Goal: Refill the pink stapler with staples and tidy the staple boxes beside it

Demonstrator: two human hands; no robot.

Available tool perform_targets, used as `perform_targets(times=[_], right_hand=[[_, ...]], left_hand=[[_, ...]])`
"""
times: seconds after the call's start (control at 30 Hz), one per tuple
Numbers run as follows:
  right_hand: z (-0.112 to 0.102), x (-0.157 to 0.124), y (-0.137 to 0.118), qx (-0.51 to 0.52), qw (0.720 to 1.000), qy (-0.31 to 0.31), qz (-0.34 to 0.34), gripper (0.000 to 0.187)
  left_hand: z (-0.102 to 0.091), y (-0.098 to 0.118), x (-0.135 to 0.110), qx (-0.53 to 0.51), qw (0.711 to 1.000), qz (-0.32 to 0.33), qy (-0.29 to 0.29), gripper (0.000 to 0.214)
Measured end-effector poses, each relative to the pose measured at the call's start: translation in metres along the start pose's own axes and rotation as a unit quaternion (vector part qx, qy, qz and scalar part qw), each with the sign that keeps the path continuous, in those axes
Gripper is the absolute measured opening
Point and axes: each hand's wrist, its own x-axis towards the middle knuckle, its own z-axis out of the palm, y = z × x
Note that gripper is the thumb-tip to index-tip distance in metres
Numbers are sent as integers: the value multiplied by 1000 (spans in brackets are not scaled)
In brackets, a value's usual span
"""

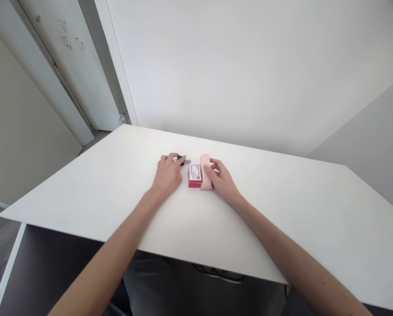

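Near the middle of the white table, my left hand [168, 172] rests with its fingers curled around a small black object with a silver metal end [181, 160]. The metal end points right. A short stack of small red-and-white boxes [195, 175] lies between my hands, with a printed label on top. Right beside the stack stands a long pink stapler-like object [206, 177], its length running away from me. My right hand [220, 177] grips it from the right side, thumb on top. The other fingers of that hand are partly hidden behind it.
The white table [268, 210] has its front edge close to my body and a white wall [255, 70] behind it. Dark-framed glasses [219, 274] show below the front edge. At the far left corner, some cables [124, 117] hang near a pale door panel.
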Motion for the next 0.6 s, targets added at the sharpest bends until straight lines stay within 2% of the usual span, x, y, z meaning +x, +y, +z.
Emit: perform_targets(times=[0.23,0.37,0.6], right_hand=[[1,2,2,-1,1000,2,-5,65],[0,1,1,0,1000,1,-4,66],[-1,3,4,0,1000,0,-5,65]], left_hand=[[1,3,4,-44,999,-7,-17,68],[-1,2,4,-93,995,-11,-44,74],[-7,6,-1,-146,988,1,-47,81]])
